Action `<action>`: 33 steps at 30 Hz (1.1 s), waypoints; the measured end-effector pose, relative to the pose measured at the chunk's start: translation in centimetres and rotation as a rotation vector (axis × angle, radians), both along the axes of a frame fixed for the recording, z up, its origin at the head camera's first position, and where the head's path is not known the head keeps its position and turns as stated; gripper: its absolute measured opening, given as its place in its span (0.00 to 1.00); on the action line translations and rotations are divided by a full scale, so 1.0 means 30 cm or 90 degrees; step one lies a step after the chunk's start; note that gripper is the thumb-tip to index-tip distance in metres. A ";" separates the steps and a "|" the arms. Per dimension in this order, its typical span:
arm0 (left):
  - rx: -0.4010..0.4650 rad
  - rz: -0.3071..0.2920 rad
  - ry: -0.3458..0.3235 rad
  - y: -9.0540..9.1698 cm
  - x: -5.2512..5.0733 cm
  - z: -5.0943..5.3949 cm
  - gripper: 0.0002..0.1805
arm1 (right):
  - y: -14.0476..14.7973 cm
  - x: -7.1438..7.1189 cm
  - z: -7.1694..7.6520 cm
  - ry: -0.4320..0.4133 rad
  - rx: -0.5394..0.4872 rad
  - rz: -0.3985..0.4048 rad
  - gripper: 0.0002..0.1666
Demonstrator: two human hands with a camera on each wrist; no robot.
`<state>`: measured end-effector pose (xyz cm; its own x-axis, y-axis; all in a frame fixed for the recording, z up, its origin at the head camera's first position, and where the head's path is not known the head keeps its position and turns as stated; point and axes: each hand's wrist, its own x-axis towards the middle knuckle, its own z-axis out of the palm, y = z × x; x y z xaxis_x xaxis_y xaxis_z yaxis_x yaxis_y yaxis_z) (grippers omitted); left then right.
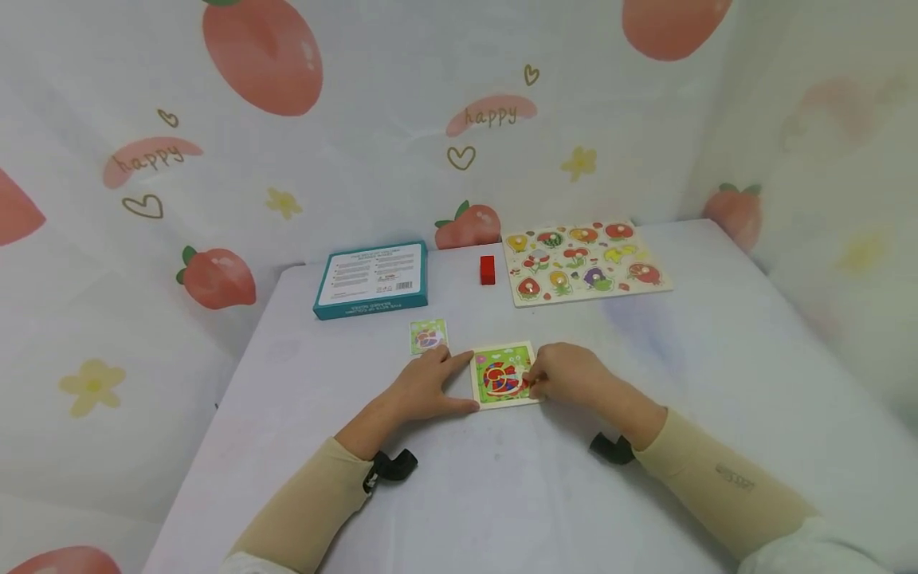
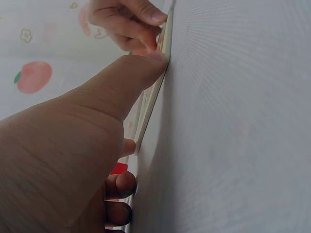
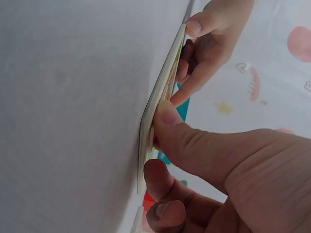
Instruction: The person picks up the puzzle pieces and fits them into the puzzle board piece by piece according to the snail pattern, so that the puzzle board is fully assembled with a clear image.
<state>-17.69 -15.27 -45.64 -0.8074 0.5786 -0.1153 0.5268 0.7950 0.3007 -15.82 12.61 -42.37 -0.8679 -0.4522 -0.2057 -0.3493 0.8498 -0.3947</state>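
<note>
A small square wooden snail puzzle board (image 1: 502, 351) with a pale rim lies flat on the table in the head view. My left hand (image 1: 428, 384) steadies its left side, thumb at the near corner and index finger at the far corner. At the board's right side, my right hand (image 1: 570, 373) pinches a small puzzle piece low over the picture; the fingers hide most of it. In the right wrist view, the right thumb (image 3: 170, 116) is at the board's edge. A small picture card (image 1: 428, 335) with a similar snail lies just beyond the left hand.
A teal-edged box (image 1: 373, 279) lies at the back left. A red block (image 1: 488, 270) is at the back middle, beside a large fruit peg puzzle (image 1: 588, 263) at the back right. A curtain with printed peaches (image 1: 358, 159) hangs behind the table.
</note>
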 end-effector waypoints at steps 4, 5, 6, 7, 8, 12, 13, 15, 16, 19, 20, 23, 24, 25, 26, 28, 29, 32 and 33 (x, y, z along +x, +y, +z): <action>0.001 -0.003 -0.001 0.005 0.003 -0.007 0.51 | 0.003 0.006 -0.004 -0.009 -0.009 -0.025 0.14; 0.001 -0.003 0.001 0.006 0.003 -0.007 0.51 | 0.004 0.007 -0.003 -0.007 -0.008 -0.028 0.14; 0.003 -0.004 0.003 0.008 0.003 -0.006 0.51 | 0.004 0.010 -0.001 -0.005 -0.006 -0.030 0.14; 0.005 -0.005 0.004 0.010 0.003 -0.006 0.51 | 0.004 0.013 0.002 -0.004 -0.003 -0.035 0.13; 0.006 -0.005 0.006 0.012 0.003 -0.005 0.51 | 0.003 0.015 0.005 -0.004 0.001 -0.040 0.13; 0.011 -0.009 0.009 0.019 0.001 -0.004 0.51 | -0.001 0.021 0.008 -0.002 0.017 -0.050 0.12; 0.010 -0.010 0.010 0.020 0.001 -0.005 0.51 | -0.001 0.021 0.005 0.002 0.019 -0.047 0.12; 0.011 -0.013 0.010 0.022 0.003 -0.004 0.51 | 0.004 0.018 -0.004 0.020 0.023 -0.031 0.12; 0.011 -0.015 0.009 0.024 0.003 -0.004 0.51 | 0.008 0.017 -0.007 0.028 0.022 -0.024 0.12; 0.010 -0.019 0.006 0.027 0.005 0.000 0.51 | 0.021 0.010 -0.017 0.042 0.015 -0.002 0.12; 0.010 -0.020 0.005 0.028 0.006 0.001 0.51 | 0.025 0.008 -0.018 0.041 0.009 0.003 0.12; 0.008 -0.017 0.005 0.029 0.006 0.004 0.50 | 0.035 0.003 -0.012 0.020 -0.020 0.009 0.13; 0.007 -0.015 0.005 0.029 0.006 0.005 0.50 | 0.037 0.001 -0.008 0.013 -0.030 0.010 0.14; 0.005 -0.015 0.005 0.030 0.006 0.005 0.50 | 0.041 0.001 -0.004 0.007 -0.039 0.012 0.14; 0.002 -0.015 0.006 0.031 0.006 0.004 0.50 | 0.043 0.000 0.001 0.000 -0.045 0.014 0.15; -0.003 -0.016 0.006 0.032 0.007 0.003 0.51 | 0.047 0.000 0.008 -0.013 -0.051 0.018 0.16; -0.005 -0.016 0.006 0.032 0.007 0.002 0.51 | 0.048 0.000 0.011 -0.018 -0.050 0.019 0.16; -0.007 -0.016 0.005 0.032 0.006 -0.004 0.50 | 0.048 0.002 0.017 -0.033 -0.040 0.024 0.17; -0.008 -0.014 0.003 0.031 0.006 -0.006 0.50 | 0.049 0.002 0.018 -0.039 -0.038 0.025 0.18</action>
